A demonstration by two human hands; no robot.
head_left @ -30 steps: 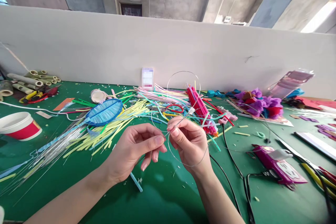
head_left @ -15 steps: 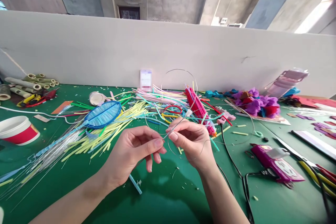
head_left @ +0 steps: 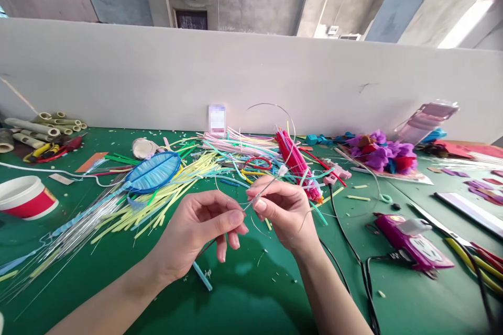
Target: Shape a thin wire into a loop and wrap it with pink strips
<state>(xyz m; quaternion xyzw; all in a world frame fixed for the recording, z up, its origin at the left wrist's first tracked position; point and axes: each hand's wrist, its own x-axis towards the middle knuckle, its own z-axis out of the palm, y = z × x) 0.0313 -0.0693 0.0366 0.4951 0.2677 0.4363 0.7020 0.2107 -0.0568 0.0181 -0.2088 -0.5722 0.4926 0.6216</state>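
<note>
Wire's (head_left: pixel 248 203) loops moved most vs 1 s ago: upper one, approx. a full ring then, now reads as an open arc, its visible end hanging far of the hands, against the board (head_left: pixel 157 73). View's also slid a bit left; vs 0.5 s ago, hands have hardly shifted. So, my guess, work's stuck on the same crossing, w/ only the slack springing about.

Wire's mid-scene, up over the near part of the worktop (head_left: pixel 243 298), between both hands. L hand (head_left: pixel 204 227): thumb + index tips together on it, other fingers half curled. R hand (head_left: pixel 288 214): grip also closed, thumb vs index, wire running out far-right past a white bit (head_left: pixel 283 169). Twisted or just crossed at the pinch? Can't tell, too fine.

Far of hands: yellow strips (head_left: pixel 157 201) + blue oval (head_left: pixel 154 172) left, pink bundle (head_left: pixel 293 157) right. Blue stub (head_left: pixel 202 276) near, below L hand.
</note>
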